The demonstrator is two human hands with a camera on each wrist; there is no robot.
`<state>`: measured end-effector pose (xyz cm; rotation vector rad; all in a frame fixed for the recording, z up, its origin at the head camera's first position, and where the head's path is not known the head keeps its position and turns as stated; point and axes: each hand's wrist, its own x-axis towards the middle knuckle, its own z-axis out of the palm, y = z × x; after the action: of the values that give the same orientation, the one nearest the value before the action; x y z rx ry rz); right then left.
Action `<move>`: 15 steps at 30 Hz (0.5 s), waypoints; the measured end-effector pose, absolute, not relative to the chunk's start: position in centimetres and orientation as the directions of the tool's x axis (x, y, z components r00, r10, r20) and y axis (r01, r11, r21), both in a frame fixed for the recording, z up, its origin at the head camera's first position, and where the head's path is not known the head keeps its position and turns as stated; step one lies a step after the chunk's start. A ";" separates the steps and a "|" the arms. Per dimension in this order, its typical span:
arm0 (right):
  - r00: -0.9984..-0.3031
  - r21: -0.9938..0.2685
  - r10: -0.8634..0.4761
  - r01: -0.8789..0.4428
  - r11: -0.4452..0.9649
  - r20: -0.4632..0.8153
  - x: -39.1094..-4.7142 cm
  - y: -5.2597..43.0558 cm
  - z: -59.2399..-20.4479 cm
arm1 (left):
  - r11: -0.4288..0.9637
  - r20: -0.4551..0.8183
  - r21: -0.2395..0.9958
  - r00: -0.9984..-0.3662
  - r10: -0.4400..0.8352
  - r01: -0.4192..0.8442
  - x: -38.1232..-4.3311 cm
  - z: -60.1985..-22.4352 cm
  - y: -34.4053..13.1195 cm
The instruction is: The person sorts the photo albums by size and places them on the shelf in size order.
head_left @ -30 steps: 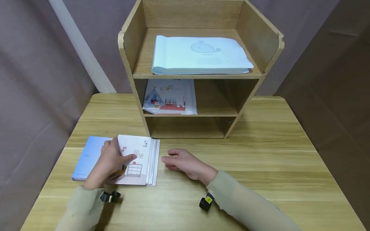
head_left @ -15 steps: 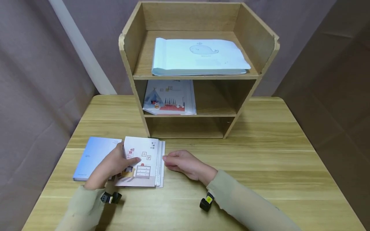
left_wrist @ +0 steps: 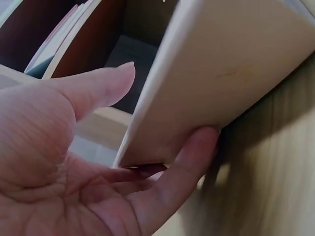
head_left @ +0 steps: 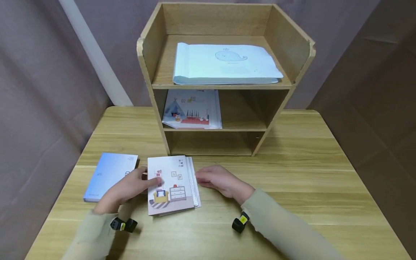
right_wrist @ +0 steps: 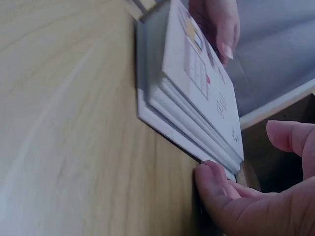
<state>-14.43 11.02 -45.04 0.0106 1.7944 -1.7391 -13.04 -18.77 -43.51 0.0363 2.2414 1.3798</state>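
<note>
A white book (head_left: 177, 200) with a drawn room on its cover lies over the table's left-centre, its pages fanned out in steps along the right edge. My left hand (head_left: 131, 186) holds it by the left edge, thumb over the cover and fingers beneath. The left wrist view has the thumb raised off the book (left_wrist: 231, 73) and fingertips pressed under its lower edge. My right hand (head_left: 224, 182) touches the right edge with its fingertips. In the right wrist view its fingers (right_wrist: 216, 187) meet the lower cover's corner, while the thumb stands apart.
A blue book (head_left: 108, 177) lies on the table at left, partly behind my left hand. Behind stands a wooden shelf (head_left: 208, 87), with a pale whale-cover book (head_left: 227, 65) on top and a picture-cover book (head_left: 191, 110) in the middle compartment. Wooden table (head_left: 308, 173) extends to the right.
The white book has moved right, off the blue book, and turned slightly, with my left hand following. My right hand has shifted a little right, its fingertips now at the book's edge.
</note>
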 end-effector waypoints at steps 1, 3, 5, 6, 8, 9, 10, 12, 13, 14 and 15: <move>-0.798 -0.896 -0.411 0.423 0.137 -0.440 -14.5 11.4 -45.0 | 0.466 -0.401 0.855 -0.862 0.310 -0.230 -13.0 -43.6 -18.5; -0.793 -0.894 -0.414 0.414 0.173 -0.447 -14.5 12.0 -44.8 | 0.437 -0.400 0.871 -0.841 0.364 -0.225 -13.0 -43.8 -17.9; -0.792 -0.895 -0.418 0.390 0.216 -0.445 -14.6 12.7 -44.7 | 0.415 -0.395 0.884 -0.819 0.416 -0.216 -13.1 -43.9 -17.4; -0.793 -0.896 -0.418 0.376 0.238 -0.444 -14.6 13.0 -44.6 | 0.399 -0.395 0.890 -0.808 0.437 -0.220 -13.1 -43.9 -17.0; -0.800 -0.893 -0.410 0.339 0.295 -0.439 -14.6 13.8 -44.3 | 0.376 -0.390 0.900 -0.792 0.469 -0.221 -13.0 -43.7 -16.4; -0.804 -0.893 -0.409 0.316 0.320 -0.431 -14.5 14.2 -44.2 | 0.364 -0.385 0.905 -0.787 0.482 -0.219 -13.0 -43.6 -16.0; -0.809 -0.891 -0.407 0.294 0.346 -0.425 -14.5 14.6 -44.0 | 0.353 -0.378 0.910 -0.784 0.493 -0.216 -13.0 -43.4 -15.6; -0.817 -0.887 -0.408 0.248 0.388 -0.407 -14.2 15.3 -43.6 | 0.336 -0.361 0.919 -0.787 0.501 -0.208 -13.0 -43.0 -14.8; -0.823 -0.887 -0.411 0.222 0.405 -0.393 -14.1 15.7 -43.5 | 0.327 -0.352 0.923 -0.790 0.502 -0.204 -12.9 -42.8 -14.4; -0.828 -0.889 -0.415 0.196 0.414 -0.376 -14.0 16.1 -43.3 | 0.316 -0.344 0.927 -0.795 0.500 -0.203 -12.9 -42.6 -14.0; -0.834 -0.890 -0.416 0.176 0.420 -0.361 -13.8 16.5 -43.1 | 0.307 -0.337 0.930 -0.801 0.495 -0.201 -12.9 -42.4 -13.6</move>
<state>-13.80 16.46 -43.07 -0.2024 2.1356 -1.4312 -12.91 -13.58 -42.40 0.2602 1.9927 1.5403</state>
